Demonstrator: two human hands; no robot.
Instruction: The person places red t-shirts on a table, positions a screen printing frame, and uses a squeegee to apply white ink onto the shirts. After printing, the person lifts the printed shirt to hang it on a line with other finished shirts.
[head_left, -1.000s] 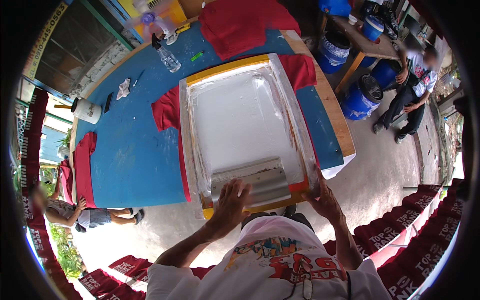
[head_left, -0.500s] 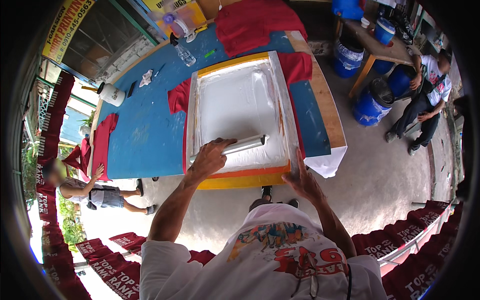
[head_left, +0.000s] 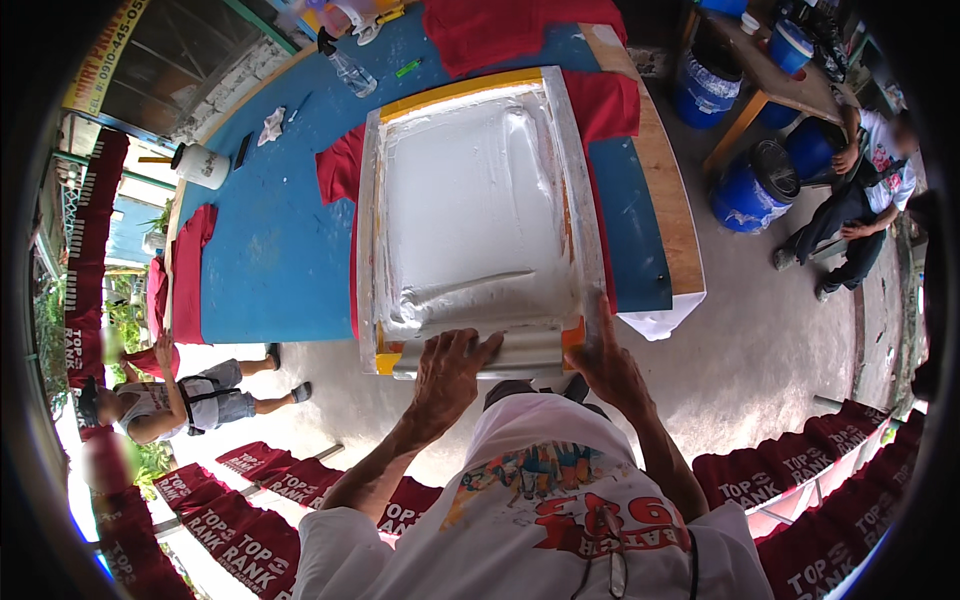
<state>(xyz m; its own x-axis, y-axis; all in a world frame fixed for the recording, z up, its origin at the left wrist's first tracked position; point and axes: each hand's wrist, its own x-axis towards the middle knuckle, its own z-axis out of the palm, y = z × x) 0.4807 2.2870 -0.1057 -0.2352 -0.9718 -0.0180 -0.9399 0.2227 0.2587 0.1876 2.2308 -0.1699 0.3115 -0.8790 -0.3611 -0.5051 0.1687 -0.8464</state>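
Note:
My left hand [head_left: 453, 365] grips a silver squeegee [head_left: 523, 348] at the near end of a wood-framed printing screen [head_left: 466, 206], where white ink covers the mesh and a ridge of it lies just beyond the blade. My right hand [head_left: 598, 355] holds the screen's right rail near its lower corner. The screen lies over a red shirt [head_left: 339, 164] on the blue-topped table [head_left: 268, 270].
More red shirts [head_left: 190, 270] lie on the table, with a spray bottle [head_left: 352, 70] and white bucket [head_left: 200, 165]. A person [head_left: 165, 410] stands at left; another [head_left: 865, 215] sits at right beside blue drums [head_left: 750, 190]. Red printed fabrics [head_left: 240, 535] hang below.
The squeegee in my left hand lifted and tilted over the ink, then came down to the screen's near edge. An ink ridge now shows there. The person at left shifted.

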